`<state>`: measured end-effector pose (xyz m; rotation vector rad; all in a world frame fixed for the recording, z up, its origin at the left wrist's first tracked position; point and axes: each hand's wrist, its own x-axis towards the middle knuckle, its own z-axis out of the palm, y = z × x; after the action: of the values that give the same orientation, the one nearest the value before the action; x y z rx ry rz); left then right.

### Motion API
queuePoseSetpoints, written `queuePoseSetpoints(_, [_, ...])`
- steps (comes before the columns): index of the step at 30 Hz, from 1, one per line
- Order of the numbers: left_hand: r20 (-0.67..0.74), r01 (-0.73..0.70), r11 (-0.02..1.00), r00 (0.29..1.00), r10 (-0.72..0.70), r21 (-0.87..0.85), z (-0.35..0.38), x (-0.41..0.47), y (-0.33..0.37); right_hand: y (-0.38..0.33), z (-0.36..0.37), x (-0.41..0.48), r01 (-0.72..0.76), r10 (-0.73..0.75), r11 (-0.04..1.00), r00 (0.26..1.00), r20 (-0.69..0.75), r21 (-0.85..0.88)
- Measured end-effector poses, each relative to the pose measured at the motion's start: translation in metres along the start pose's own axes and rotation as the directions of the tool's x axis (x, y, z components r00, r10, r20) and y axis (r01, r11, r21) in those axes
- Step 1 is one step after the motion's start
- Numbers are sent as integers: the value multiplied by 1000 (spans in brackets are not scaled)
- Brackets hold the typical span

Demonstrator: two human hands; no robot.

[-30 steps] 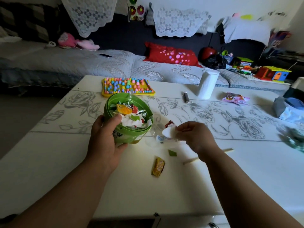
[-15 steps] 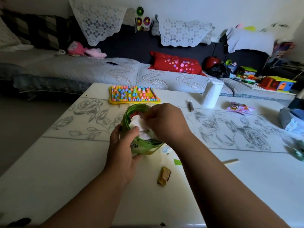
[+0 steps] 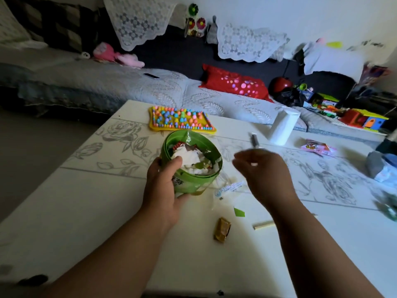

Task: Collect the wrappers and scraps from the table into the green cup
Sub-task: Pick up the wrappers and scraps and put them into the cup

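White table (image 3: pixel 86 211) carries our mess. Our left grip (image 3: pixel 163 188) clamps round the green cup (image 3: pixel 193 182) standing there, steadying it for filling. A gold wrapper (image 3: pixel 222 229) and green scrap (image 3: pixel 239 212) await; our right grip (image 3: pixel 264 175) hovers empty, fingers loosely apart.

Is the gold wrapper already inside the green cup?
No, the gold wrapper lies on the white table, apart from the green cup that the left hand grips.
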<state>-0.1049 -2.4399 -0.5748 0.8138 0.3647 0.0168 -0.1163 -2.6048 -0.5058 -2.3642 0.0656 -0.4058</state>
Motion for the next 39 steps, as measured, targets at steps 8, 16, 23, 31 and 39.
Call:
queuePoseSetpoints(8, [6, -2, 1000, 1000, 2, -14, -3, 1, 3, 38, 30, -35, -19, 234, 931, 799, 555, -365])
queuePoseSetpoints(16, [3, -13, 1000, 1000, 13, 4, -2, 0, 2, 58, 10, -15, -196, 229, 973, 898, 375, -124])
queuePoseSetpoints(23, [12, -24, 1000, 1000, 24, 11, -3, -3, 3, 73, 19, -5, -223, 340, 926, 844, 415, -305])
queuePoseSetpoints(31, [6, -34, 999, 999, 34, 19, -5, -3, 4, 73, 21, -4, -160, 293, 933, 858, 422, -323])
queuePoseSetpoints(39, [13, -57, 998, 998, 56, 28, -4, -3, 2, 74, 18, -7, -65, 257, 921, 841, 476, -384])
